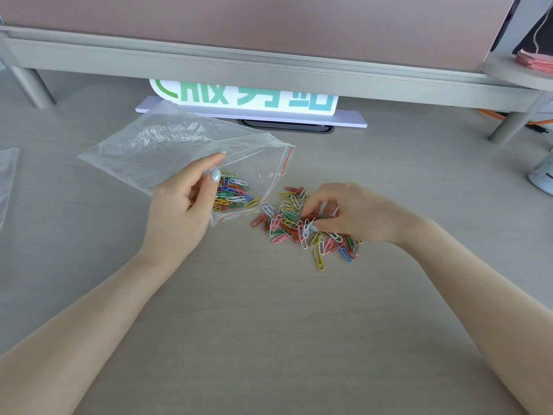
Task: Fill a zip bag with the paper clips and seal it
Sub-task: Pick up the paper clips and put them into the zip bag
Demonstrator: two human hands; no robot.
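Right now the left hand (182,205) holds a clear plastic zip bag with a red seal line (167,151) by the near side of its mouth, thumb on top of the film and fingers curled beneath, so the opening gapes toward the right. Inside the bag, just by the thumb, lies a small heap of coloured wire paper clips (235,191) in green, yellow, red, blue and white. The rest of the bag stretches away to the upper left, flat and crinkled, over the pale grey wood-grain bench (269,324).

Just beside the bag's mouth, a loose pile of the same coloured paper clips (287,223) is spread on the bench. The right hand (350,214) rests over the right part of this pile, its fingers curled down and pinching at some of the clips; how many it holds cannot be told.

Beyond the bag stands a white sign with green lettering (245,98), partly hidden under a grey shelf frame (269,64). At the far left edge lies part of another clear plastic sheet (7,175).
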